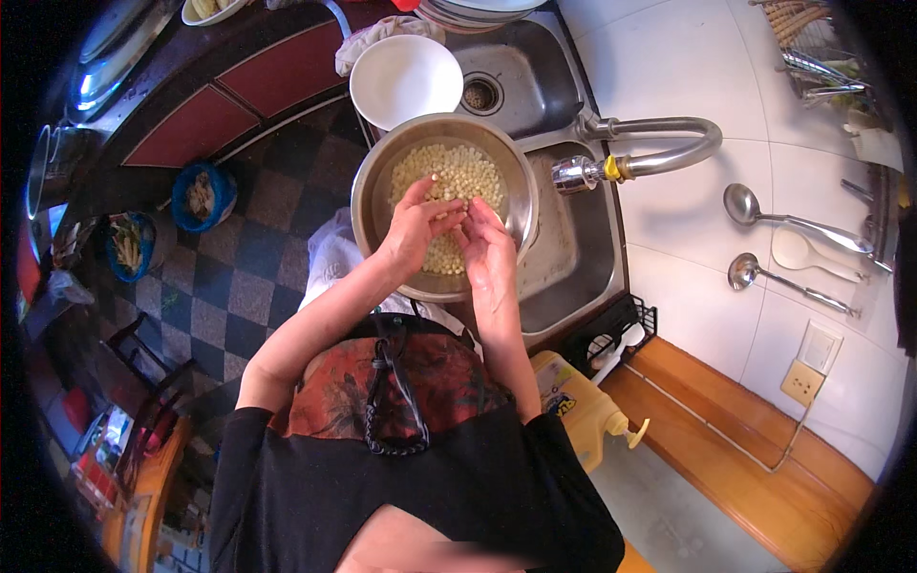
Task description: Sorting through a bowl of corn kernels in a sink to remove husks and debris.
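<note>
A steel basin in front of my body holds water and many pale yellow beans or kernels. Both hands are over it, their fingertips close together near the middle. My left hand has its fingers spread, one pointing towards the far side with a small pale kernel or spot at its tip; no firm hold shows. Palm up and partly curled, my right hand is at the near right of the basin. Whether a kernel lies between its fingers is hidden.
A white bowl stands just beyond the basin. To the right are the double steel sink and its curved faucet. A yellow pump bottle stands at near right. Blue-lined bins are on the checkered floor.
</note>
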A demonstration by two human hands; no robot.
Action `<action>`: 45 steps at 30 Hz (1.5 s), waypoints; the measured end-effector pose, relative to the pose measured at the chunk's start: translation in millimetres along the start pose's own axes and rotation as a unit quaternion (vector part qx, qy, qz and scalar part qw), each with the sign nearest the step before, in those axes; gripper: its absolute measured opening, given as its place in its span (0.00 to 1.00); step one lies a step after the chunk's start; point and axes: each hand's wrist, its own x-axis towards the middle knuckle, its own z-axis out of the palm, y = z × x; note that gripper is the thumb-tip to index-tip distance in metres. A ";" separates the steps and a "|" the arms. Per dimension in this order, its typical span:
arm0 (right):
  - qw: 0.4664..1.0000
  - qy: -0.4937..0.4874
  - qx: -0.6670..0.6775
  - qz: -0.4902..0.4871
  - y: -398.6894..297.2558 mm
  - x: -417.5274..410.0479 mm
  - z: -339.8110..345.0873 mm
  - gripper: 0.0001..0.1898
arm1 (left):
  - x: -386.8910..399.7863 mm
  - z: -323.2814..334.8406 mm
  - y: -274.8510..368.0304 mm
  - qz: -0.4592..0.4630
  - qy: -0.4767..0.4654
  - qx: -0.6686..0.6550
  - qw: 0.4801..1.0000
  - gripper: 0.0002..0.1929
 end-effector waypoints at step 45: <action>0.671 -0.014 -0.685 -0.283 -6.5 -32.4 31.9 0.09 | -26.4 -34.0 26.7 0.148 -0.120 0.260 0.947 0.06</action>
